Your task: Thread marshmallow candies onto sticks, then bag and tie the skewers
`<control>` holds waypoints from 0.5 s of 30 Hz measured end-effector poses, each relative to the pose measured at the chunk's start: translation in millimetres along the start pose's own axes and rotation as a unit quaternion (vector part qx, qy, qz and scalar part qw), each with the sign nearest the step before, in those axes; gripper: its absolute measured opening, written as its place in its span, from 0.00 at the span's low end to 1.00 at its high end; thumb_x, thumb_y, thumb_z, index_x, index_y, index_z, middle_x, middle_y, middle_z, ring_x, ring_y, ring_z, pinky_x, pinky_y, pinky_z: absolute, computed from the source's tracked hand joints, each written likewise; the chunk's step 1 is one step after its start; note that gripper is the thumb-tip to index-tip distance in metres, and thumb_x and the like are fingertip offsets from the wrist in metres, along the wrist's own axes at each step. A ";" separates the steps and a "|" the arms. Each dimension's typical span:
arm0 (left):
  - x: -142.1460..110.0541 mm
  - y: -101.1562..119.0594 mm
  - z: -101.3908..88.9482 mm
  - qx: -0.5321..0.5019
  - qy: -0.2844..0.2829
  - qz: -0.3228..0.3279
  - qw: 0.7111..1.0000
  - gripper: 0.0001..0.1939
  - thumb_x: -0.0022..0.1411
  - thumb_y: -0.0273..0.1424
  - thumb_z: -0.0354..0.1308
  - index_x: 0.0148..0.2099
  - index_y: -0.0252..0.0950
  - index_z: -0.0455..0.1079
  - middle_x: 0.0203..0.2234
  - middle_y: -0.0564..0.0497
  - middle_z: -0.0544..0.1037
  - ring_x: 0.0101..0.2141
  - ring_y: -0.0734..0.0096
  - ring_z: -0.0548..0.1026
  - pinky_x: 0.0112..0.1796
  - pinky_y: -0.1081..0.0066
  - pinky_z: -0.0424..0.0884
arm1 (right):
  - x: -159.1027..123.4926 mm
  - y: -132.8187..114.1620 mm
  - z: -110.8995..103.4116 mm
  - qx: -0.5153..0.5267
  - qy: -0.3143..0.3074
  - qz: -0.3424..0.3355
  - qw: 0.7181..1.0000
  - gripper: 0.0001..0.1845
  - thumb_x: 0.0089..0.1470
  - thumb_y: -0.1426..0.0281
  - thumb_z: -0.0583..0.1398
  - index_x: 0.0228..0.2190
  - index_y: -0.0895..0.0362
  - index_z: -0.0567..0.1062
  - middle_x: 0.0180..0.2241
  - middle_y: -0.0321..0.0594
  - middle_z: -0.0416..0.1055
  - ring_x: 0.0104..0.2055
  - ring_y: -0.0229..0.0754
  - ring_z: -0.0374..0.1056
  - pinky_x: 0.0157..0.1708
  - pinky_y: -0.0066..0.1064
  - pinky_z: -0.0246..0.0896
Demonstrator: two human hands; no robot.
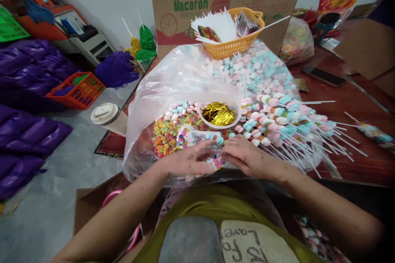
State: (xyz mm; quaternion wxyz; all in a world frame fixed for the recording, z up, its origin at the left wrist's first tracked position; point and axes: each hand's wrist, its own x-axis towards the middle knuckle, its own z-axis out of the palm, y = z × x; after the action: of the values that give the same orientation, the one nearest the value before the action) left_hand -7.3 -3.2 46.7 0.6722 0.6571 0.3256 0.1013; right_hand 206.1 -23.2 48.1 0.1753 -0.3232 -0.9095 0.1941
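Observation:
Over the front of a large clear plastic sheet (145,90), my left hand (189,159) reaches to the right with its fingers stretched and its thumb apart. A small printed plastic bag (217,161) shows between its thumb and fingers. My right hand (245,154) is closed, its bent fingertips at the right end of that bag; the exact grip is partly hidden. Just beyond the fingers are blue and pink candies (219,140), apparently in a row. Another printed bag (193,136) lies behind my left hand, on small colourful ring candies (166,131).
A white bowl (237,120) holds gold twist ties (218,114). Candy skewers (285,123) are piled at right, sticks outward. Behind stand a yellow basket (225,49) of white sticks and a cardboard box (182,24). A lidded cup (109,117) is left; a phone (324,76) lies right.

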 end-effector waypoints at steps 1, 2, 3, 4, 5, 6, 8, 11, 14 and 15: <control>-7.1 1.5 -4.9 -0.008 0.006 -0.020 1.000 0.32 0.52 0.42 0.58 0.57 0.39 0.56 0.46 0.46 0.70 0.40 0.70 0.70 0.34 0.74 0.67 | -1.5 1.6 -3.4 0.003 0.004 0.004 1.000 0.14 0.59 0.71 0.47 0.26 0.59 0.68 0.26 0.40 0.65 0.32 0.38 0.56 0.35 0.31 0.47; -13.5 2.4 -7.5 -0.011 0.003 -0.047 0.999 0.28 0.55 0.44 0.54 0.56 0.38 0.58 0.45 0.46 0.70 0.39 0.71 0.70 0.32 0.75 0.67 | -2.4 2.5 -6.1 0.005 0.007 0.004 1.000 0.15 0.60 0.70 0.46 0.26 0.59 0.67 0.26 0.40 0.64 0.32 0.38 0.56 0.35 0.31 0.47; -18.7 2.5 -7.1 -0.018 -0.003 -0.076 0.997 0.25 0.57 0.45 0.51 0.53 0.38 0.61 0.42 0.47 0.71 0.37 0.72 0.71 0.30 0.77 0.66 | -2.4 2.8 -7.7 0.004 0.008 0.003 1.000 0.15 0.60 0.70 0.46 0.27 0.59 0.67 0.26 0.40 0.64 0.32 0.38 0.56 0.35 0.32 0.47; -22.1 1.8 -3.7 -0.030 -0.006 -0.096 0.995 0.23 0.57 0.47 0.50 0.49 0.37 0.63 0.38 0.48 0.72 0.34 0.73 0.71 0.27 0.78 0.65 | -1.5 2.7 -8.2 0.001 0.011 0.000 1.000 0.15 0.60 0.70 0.46 0.27 0.59 0.67 0.26 0.40 0.64 0.32 0.39 0.56 0.35 0.32 0.47; -23.7 0.4 2.2 -0.050 -0.002 -0.107 0.993 0.22 0.57 0.48 0.49 0.46 0.36 0.64 0.34 0.49 0.73 0.31 0.74 0.71 0.25 0.79 0.63 | 0.1 2.4 -7.5 -0.004 0.014 -0.005 1.000 0.15 0.60 0.69 0.46 0.27 0.59 0.67 0.26 0.40 0.64 0.32 0.39 0.56 0.35 0.32 0.47; -23.5 -1.5 9.7 -0.074 0.010 -0.115 0.991 0.22 0.57 0.48 0.49 0.43 0.36 0.64 0.31 0.51 0.72 0.28 0.76 0.71 0.22 0.80 0.62 | 2.1 2.1 -6.0 -0.010 0.015 -0.007 1.000 0.15 0.60 0.69 0.46 0.27 0.59 0.67 0.26 0.39 0.64 0.32 0.39 0.56 0.35 0.32 0.47; -19.1 -6.1 25.6 -0.111 0.060 -0.132 0.983 0.21 0.57 0.50 0.48 0.41 0.37 0.62 0.26 0.53 0.71 0.22 0.78 0.69 0.18 0.80 0.57 | 6.1 2.3 -2.3 -0.012 0.016 -0.008 1.000 0.14 0.59 0.69 0.47 0.26 0.59 0.68 0.25 0.38 0.64 0.31 0.38 0.57 0.35 0.32 0.48; -9.1 -12.9 40.4 -0.139 0.157 -0.131 0.969 0.20 0.57 0.50 0.47 0.37 0.37 0.61 0.22 0.55 0.69 0.18 0.79 0.65 0.14 0.80 0.51 | 8.8 2.7 2.5 0.020 0.076 0.039 0.996 0.11 0.58 0.69 0.49 0.34 0.59 0.69 0.32 0.42 0.67 0.35 0.39 0.59 0.36 0.32 0.51; -3.4 -17.9 42.3 -0.119 0.265 -0.085 0.953 0.18 0.58 0.47 0.47 0.30 0.36 0.58 0.19 0.57 0.64 0.18 0.80 0.63 0.18 0.78 0.55 | 8.4 -2.9 12.3 0.115 0.150 0.177 0.966 0.15 0.55 0.64 0.53 0.42 0.58 0.66 0.36 0.42 0.67 0.32 0.38 0.60 0.31 0.29 0.55; -3.1 -19.0 41.9 -0.084 0.287 -0.065 0.952 0.17 0.58 0.46 0.46 0.28 0.36 0.57 0.18 0.58 0.62 0.18 0.80 0.63 0.19 0.78 0.57 | 8.6 -6.7 18.1 0.167 0.138 0.213 0.953 0.15 0.53 0.62 0.55 0.41 0.58 0.66 0.33 0.39 0.67 0.29 0.36 0.60 0.28 0.28 0.55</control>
State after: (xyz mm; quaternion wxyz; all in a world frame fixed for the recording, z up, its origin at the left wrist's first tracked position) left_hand 8.7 -41.3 26.5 0.6083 0.5185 0.5371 0.2694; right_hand 188.3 -26.7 37.3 0.3054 -0.4989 -0.7413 0.3291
